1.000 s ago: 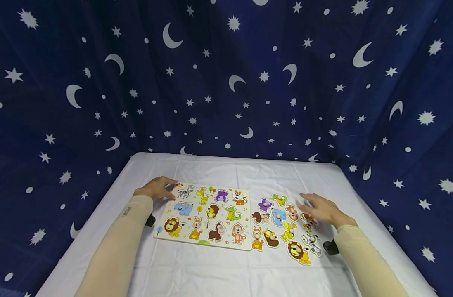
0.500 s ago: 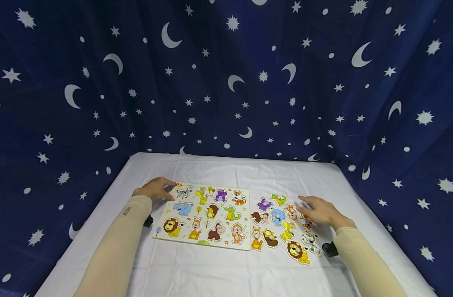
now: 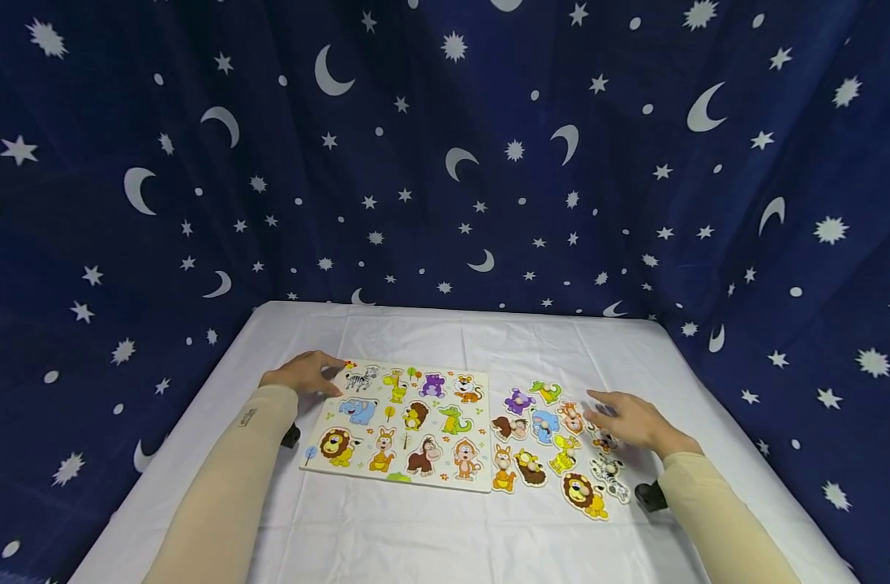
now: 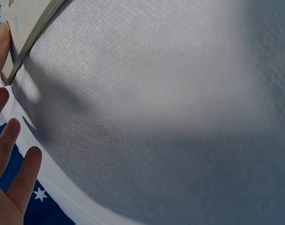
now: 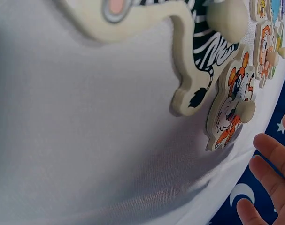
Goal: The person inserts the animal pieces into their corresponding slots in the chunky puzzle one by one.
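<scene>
A flat puzzle board with printed animals lies on the white table. My left hand rests at its far left corner, thumb and a finger on the edge. In the left wrist view the thumb lies on the board and the other fingers are spread. To the board's right are several loose knobbed animal pieces, among them an elephant and a lion. My right hand hovers over the right side of this group, relaxed and holding nothing. Nearest it are the tiger piece and the zebra piece.
White cloth covers the table. A dark blue curtain with moons and stars hangs behind it and along both sides. Black wrist cameras sit under the left wrist and right wrist.
My right hand has dipped slightly over the tiger piece. The left hand stays at the board's corner, and the board and pieces keep their places.
</scene>
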A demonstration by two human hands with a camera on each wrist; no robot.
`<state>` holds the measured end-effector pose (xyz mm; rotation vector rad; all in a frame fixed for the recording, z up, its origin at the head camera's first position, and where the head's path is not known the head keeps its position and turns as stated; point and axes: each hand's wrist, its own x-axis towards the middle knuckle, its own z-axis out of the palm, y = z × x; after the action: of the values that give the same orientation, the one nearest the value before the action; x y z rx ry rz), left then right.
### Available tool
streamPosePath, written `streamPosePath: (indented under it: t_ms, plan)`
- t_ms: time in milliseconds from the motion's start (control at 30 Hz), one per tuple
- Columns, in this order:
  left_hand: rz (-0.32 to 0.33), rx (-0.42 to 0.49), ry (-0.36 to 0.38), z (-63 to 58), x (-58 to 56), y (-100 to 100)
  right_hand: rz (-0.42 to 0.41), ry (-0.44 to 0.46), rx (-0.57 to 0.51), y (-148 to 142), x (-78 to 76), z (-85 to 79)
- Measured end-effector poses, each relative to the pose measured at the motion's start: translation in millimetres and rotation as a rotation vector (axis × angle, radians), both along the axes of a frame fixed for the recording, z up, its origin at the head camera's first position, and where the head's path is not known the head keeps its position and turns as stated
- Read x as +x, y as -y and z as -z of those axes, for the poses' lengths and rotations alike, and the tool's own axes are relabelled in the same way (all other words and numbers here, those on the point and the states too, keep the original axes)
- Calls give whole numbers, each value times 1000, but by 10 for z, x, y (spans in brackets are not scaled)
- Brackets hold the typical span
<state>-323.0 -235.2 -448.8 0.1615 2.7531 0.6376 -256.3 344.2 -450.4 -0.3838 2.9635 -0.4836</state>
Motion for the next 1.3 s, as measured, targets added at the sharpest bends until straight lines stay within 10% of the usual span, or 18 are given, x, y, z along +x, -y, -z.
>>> streamPosePath:
  t_ms: [1300]
  plan:
    - [-53,-12,56,4,-26,-16,-25,-23,-109,-54,140,36]
